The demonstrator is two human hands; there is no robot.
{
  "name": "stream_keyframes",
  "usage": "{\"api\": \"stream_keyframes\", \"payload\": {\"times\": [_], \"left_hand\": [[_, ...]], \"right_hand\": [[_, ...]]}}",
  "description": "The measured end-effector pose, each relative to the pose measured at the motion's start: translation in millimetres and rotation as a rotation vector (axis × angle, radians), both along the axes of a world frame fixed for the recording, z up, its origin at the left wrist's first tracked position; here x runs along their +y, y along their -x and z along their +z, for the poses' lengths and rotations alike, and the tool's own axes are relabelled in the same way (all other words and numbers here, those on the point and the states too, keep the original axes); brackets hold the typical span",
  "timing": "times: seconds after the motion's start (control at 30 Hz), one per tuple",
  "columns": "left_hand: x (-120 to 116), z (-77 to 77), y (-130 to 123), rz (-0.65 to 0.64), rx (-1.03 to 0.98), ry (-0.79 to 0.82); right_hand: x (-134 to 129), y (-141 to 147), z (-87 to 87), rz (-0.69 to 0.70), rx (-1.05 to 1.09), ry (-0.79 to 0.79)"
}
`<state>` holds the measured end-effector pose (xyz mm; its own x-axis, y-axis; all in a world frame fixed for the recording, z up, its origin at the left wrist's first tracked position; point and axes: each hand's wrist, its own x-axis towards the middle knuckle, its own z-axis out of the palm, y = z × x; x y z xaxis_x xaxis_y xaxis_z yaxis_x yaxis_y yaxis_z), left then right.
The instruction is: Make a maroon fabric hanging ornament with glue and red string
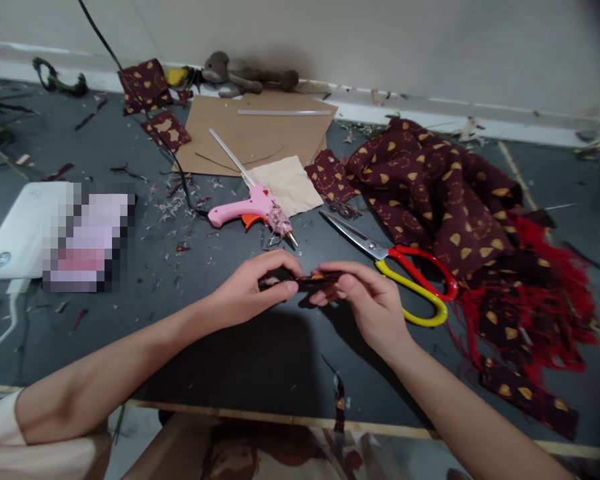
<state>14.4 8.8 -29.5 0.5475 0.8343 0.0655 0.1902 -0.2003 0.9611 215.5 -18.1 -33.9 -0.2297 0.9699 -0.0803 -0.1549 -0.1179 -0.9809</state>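
Observation:
Between my two hands is a narrow dark patterned fabric strip (307, 281), held low over the dark tabletop. My left hand (260, 283) pinches its left end between thumb and fingers. At the other end, my right hand (363, 290) grips the strip with thumb and fingertips. Its full shape is partly hidden by the fingers. Just beyond the hands lies a pink glue gun (260, 205), nozzle toward me, a clear glue stick (230, 155) in its back. Scissors (380, 253) with one red and one yellow handle lie beside my right hand.
Crumpled maroon patterned cloth (430, 187) and red fringe (565, 287) cover the right side. Cardboard (215, 127) and a cream cloth piece (285, 180) lie behind the glue gun. A white power bank (25, 230) and phone (93, 240) are at left. A black cord (130, 80) crosses upper left.

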Motion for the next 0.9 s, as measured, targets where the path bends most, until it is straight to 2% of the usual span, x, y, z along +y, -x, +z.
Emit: {"api": "stream_keyframes", "payload": {"times": [0.1,0.2,0.27,0.3,0.4,0.53,0.73,0.9], "left_hand": [[1.0,0.8,-0.8,0.058,-0.073,0.169],[2.3,0.6,-1.7,0.277,-0.180,0.320],[2.9,0.7,-2.0,0.388,-0.238,0.326],[2.9,1.1,-2.1,0.401,-0.244,0.311],[1.6,3.3,-2.4,0.313,-0.166,0.206],[-1.7,4.6,-1.2,0.160,-0.084,0.012],[-2.9,0.1,1.7,0.131,-0.192,-0.129],[-3.1,1.4,2.3,0.142,-0.181,-0.359]], "right_hand": [[3.3,-0.2,0.2,-0.027,-0.095,-0.006],[3.9,-0.9,0.5,-0.053,-0.191,-0.008],[2.3,-1.8,1.1,-0.070,-0.316,-0.125],[1.1,-2.0,1.6,-0.066,-0.393,-0.213],[-2.5,-0.6,3.0,0.007,-0.504,-0.414],[-5.4,4.6,1.3,0.117,-0.456,-0.393],[-8.9,5.4,-5.4,0.001,-0.329,-0.330],[-6.9,3.5,-3.0,-0.050,-0.396,-0.598]]}}
